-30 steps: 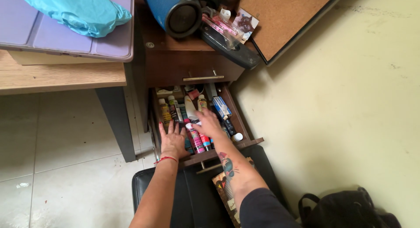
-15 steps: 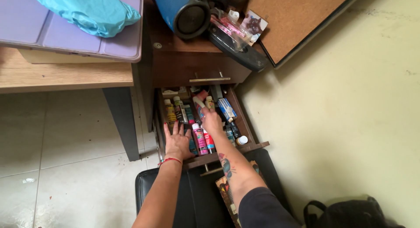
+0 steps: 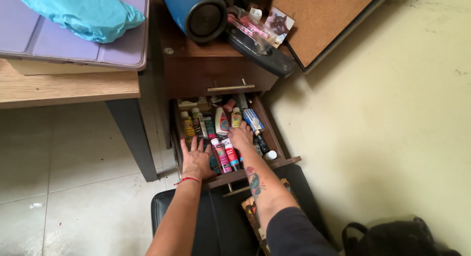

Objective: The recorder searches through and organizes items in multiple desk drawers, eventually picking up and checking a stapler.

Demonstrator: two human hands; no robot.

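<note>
An open wooden drawer [image 3: 280, 162] of a dark brown cabinet holds several small paint bottles [image 3: 221, 155] and tubes. My left hand [image 3: 196, 160] lies flat, fingers spread, on the bottles at the drawer's front left. My right hand [image 3: 241, 136] rests on the bottles in the middle right, fingers curled down among them; whether it grips one I cannot tell. A white bottle with a red and blue label [image 3: 222, 121] lies just beyond its fingertips.
A blue cylindrical speaker [image 3: 194, 10] and clutter sit on the cabinet top. A cork board [image 3: 319, 20] leans on the wall. Left is a wooden desk [image 3: 64, 86] with a purple tablet case [image 3: 73, 45]. A black stool [image 3: 221, 221] is below me, a black bag [image 3: 397, 236] at right.
My right hand held up a white bottle half a second ago; that bottle now lies in the drawer and the hand has dropped back onto the bottles. My left hand stayed put.
</note>
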